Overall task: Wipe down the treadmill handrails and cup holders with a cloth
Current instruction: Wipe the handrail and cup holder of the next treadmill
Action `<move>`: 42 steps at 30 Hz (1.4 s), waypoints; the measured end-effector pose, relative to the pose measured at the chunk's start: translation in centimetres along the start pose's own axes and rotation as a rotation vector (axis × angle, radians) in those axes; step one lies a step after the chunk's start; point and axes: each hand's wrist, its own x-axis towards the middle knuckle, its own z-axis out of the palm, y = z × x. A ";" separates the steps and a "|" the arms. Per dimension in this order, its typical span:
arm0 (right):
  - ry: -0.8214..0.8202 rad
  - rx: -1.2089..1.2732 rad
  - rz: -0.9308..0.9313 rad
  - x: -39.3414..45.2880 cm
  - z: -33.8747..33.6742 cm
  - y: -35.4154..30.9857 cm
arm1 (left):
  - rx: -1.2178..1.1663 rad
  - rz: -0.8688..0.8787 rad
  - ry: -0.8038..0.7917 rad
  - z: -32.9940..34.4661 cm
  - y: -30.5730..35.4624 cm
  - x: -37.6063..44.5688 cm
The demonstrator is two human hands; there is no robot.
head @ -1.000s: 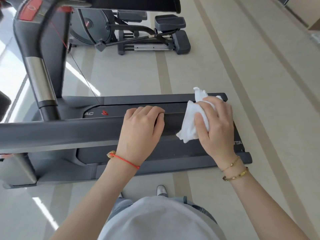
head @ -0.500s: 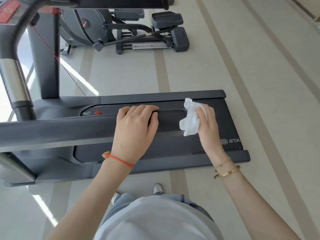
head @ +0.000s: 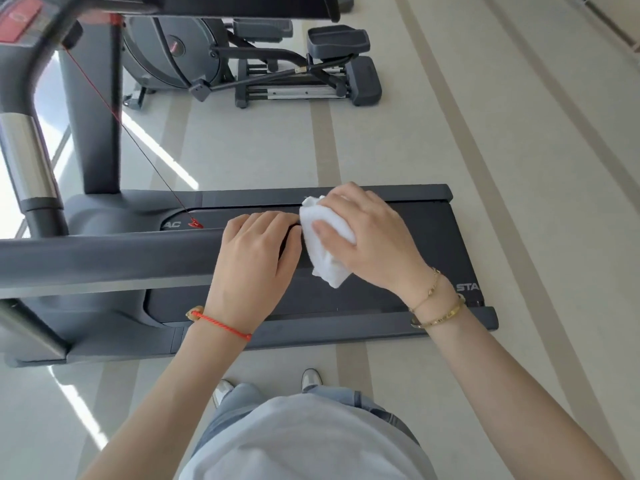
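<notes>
Cloth [head: 325, 244] now beside left hand [head: 252, 265] on handrail [head: 104, 258].

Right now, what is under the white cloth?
The white cloth, gripped by the right hand, covers the end of the dark handrail beside the left hand. The rail's tip is hidden; the treadmill belt lies below.

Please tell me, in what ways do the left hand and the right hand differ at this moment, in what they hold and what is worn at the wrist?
The left hand holds no cloth; its fingers curl over the end of the dark handrail. The right hand grips the white cloth, thumb pressed on it. The left wrist wears a red cord bracelet; the right wrist wears two gold bracelets. Both hands lie side by side at the handrail's end, above the treadmill belt.
</notes>
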 end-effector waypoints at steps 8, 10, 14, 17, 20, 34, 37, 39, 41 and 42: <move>-0.033 -0.285 -0.224 1.9 2.6 -4.5 | 0.094 -0.160 0.078 -3.5 -5.1 -2.0; -0.015 -0.310 -0.249 2.6 3.7 -6.3 | 0.113 -0.180 0.110 -4.4 -6.9 -2.7; 0.069 -0.318 -0.284 3.8 6.0 -9.7 | 0.140 -0.186 0.159 -6.3 -10.5 -4.3; 0.105 -0.340 -0.323 4.8 7.9 -12.7 | 0.146 -0.171 0.175 -7.9 -13.1 -5.3; 0.091 -0.345 -0.338 6.0 9.6 -16.0 | 0.150 -0.175 0.189 -9.8 -16.0 -6.1; 0.028 -0.396 -0.254 10.3 17.7 -31.9 | 0.157 -0.213 0.185 -20.1 -32.0 -10.9; 0.015 -0.410 -0.248 11.2 19.0 -34.5 | 0.144 -0.218 0.174 -21.6 -34.4 -11.6; 0.001 -0.408 -0.243 11.9 19.8 -36.3 | 0.137 -0.221 0.163 -22.5 -35.7 -11.8; -0.036 -0.392 -0.232 12.8 20.7 -38.1 | 0.133 -0.237 0.161 -23.2 -36.7 -11.9; -0.052 -0.383 -0.227 13.2 21.0 -39.0 | 0.130 -0.245 0.163 -23.5 -37.2 -11.9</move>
